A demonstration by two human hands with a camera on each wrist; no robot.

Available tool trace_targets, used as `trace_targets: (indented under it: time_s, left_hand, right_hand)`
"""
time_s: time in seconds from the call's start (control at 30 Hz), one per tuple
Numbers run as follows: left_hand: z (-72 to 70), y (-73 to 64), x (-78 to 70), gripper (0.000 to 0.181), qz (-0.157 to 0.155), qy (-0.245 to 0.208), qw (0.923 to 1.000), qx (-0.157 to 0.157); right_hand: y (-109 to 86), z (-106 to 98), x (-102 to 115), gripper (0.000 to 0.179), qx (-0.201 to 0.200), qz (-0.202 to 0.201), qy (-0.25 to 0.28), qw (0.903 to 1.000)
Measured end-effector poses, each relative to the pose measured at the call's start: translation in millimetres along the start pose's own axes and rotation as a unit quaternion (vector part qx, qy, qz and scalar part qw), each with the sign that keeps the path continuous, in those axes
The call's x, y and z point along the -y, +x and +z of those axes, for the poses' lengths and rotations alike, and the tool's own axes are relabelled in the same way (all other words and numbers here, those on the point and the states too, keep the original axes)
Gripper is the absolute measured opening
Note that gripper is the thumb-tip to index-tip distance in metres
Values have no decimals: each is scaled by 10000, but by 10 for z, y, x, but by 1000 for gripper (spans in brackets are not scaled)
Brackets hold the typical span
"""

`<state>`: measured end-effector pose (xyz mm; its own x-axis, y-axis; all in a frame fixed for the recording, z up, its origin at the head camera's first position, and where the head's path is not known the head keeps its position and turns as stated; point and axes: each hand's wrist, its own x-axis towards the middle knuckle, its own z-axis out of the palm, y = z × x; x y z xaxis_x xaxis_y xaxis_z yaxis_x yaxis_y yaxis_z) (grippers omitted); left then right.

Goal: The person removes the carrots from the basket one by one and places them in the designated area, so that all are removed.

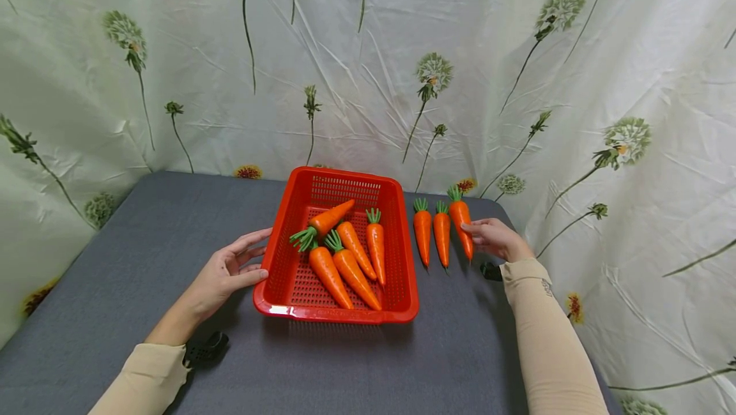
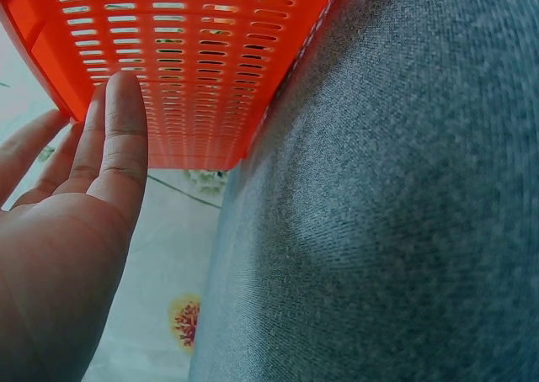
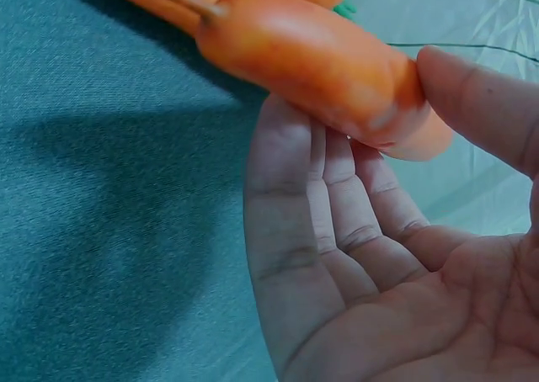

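Note:
A red plastic basket (image 1: 406, 262) with slotted walls stands mid-table, holding several orange carrots (image 1: 329, 278) with green tops. My left hand (image 1: 221, 274) is at its left side, thumb by the rim. In the left wrist view, the straight fingers (image 2: 125, 138) lie against the basket's outer wall (image 2: 194, 71). Right of the basket, my right hand (image 1: 493, 236) pinches a carrot (image 1: 461, 220) between thumb and fingers. The right wrist view shows this carrot (image 3: 328, 71) with the thumb on one side and fingertips (image 3: 286, 129) on the other.
Two more carrots (image 1: 422, 233) lie side by side between the basket and the held carrot. Grey cloth covers the table (image 1: 172, 236). A pale curtain (image 1: 356, 83) printed with dandelions hangs behind the table and along its sides.

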<state>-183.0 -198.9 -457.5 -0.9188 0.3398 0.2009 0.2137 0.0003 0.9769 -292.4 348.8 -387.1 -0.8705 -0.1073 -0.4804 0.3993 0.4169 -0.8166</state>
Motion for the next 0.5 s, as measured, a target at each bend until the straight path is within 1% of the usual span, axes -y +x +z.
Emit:
trace_targets:
  time_s: [0.17,0.4,0.5]
  left_hand:
    - [7,4,-6,69,17,-33,10000,-12]
    - [11,8,-17,69,-15,-17,10000,-30]
    - [11,12,-21,69,-9,-22,10000,-30]
  right_hand:
    - [14,-22,-63,60,88,8,96,9999]
    - [39,-35,-140,61,-83,219,140,9996]
    - [43,-31,-164,59,-125,233,12,9996]
